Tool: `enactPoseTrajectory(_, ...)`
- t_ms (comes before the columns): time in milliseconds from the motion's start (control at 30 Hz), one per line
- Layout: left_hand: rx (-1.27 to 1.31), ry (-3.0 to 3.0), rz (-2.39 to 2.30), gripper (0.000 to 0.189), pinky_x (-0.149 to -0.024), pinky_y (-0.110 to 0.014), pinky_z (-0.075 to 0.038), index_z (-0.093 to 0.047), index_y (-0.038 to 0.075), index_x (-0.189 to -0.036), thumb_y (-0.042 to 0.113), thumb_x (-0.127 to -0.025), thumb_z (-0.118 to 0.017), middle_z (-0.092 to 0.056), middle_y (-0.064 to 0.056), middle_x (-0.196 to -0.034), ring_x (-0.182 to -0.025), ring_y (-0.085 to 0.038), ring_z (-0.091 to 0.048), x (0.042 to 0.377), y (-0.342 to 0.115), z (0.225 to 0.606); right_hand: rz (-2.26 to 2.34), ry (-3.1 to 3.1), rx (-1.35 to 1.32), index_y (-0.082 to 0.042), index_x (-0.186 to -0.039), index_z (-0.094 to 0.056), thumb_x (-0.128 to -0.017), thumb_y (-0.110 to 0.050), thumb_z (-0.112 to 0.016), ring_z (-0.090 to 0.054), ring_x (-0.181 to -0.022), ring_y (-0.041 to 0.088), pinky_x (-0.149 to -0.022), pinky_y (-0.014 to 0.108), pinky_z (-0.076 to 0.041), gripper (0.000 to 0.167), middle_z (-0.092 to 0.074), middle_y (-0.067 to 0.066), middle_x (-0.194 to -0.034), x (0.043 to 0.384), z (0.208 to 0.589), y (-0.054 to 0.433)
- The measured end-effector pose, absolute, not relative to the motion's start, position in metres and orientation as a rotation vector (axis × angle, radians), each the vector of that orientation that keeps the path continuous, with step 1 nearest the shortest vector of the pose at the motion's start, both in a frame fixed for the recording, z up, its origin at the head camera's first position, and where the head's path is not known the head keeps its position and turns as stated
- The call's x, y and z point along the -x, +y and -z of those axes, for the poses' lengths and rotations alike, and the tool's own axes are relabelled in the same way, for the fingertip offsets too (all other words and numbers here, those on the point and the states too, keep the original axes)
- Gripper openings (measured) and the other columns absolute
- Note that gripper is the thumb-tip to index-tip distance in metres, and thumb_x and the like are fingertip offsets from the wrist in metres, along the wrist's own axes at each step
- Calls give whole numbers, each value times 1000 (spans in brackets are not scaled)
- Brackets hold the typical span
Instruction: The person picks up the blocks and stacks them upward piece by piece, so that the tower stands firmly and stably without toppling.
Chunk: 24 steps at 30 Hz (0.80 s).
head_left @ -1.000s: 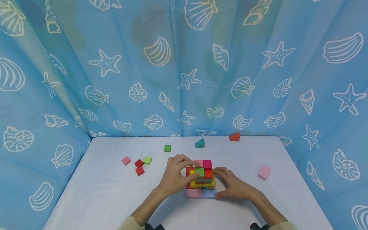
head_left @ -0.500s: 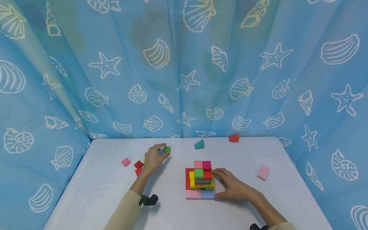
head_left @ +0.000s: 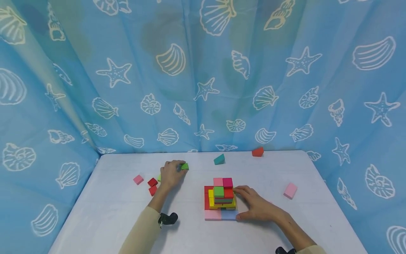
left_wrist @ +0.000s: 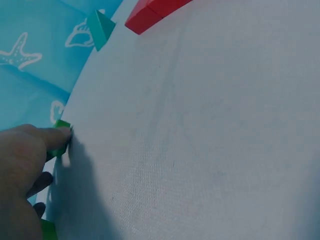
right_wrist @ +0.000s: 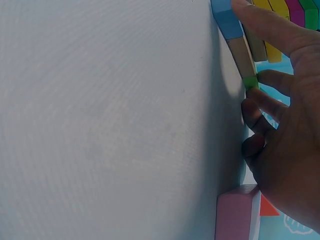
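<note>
My left hand (head_left: 171, 174) pinches a small green cube (head_left: 185, 166) between thumb and index finger near the table's back edge. In the left wrist view the index finger covers part of this green cube (left_wrist: 63, 142). A layered stack of coloured toy blocks (head_left: 219, 192) stands in front of me, with pink, magenta, green and red cubes on top. My right hand (head_left: 260, 206) rests against its right side. The right wrist view has the thumb touching a blue block (right_wrist: 227, 20) and the index finger by a green block end (right_wrist: 250, 82).
Left lie a pink block (head_left: 138, 179), two red cubes (head_left: 152, 182) and a light green cube (head_left: 159, 178), mostly hidden by the left hand. Teal (head_left: 219, 159) and red wedge blocks (head_left: 258, 152) lie at the back, a pink block (head_left: 290, 191) at right. A shell-patterned curtain (head_left: 203, 113) hangs behind.
My left hand has left the stack, moved back and leftward to the green cube, and now pinches it. My right hand has stayed at the stack's right side.
</note>
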<state>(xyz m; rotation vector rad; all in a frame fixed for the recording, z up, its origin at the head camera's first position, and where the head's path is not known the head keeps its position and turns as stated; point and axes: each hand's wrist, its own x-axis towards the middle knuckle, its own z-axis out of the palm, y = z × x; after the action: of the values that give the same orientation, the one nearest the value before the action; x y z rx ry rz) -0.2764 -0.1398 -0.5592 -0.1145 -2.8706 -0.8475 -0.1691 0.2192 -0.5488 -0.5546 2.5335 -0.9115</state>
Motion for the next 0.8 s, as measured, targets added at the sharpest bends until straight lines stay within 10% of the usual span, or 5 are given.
enactPoseTrajectory(800,1040,-2228,795,38,-94,-37,-39,-72,26,-119,40,-85,-79,-67,11,-113,-111,-9,-55,177,-59,470,894,2556,606,-25,-153,-39,-75,-54,-82,-30,-146,37,-108,67,-35,93,-34,7,-156,169,550,220)
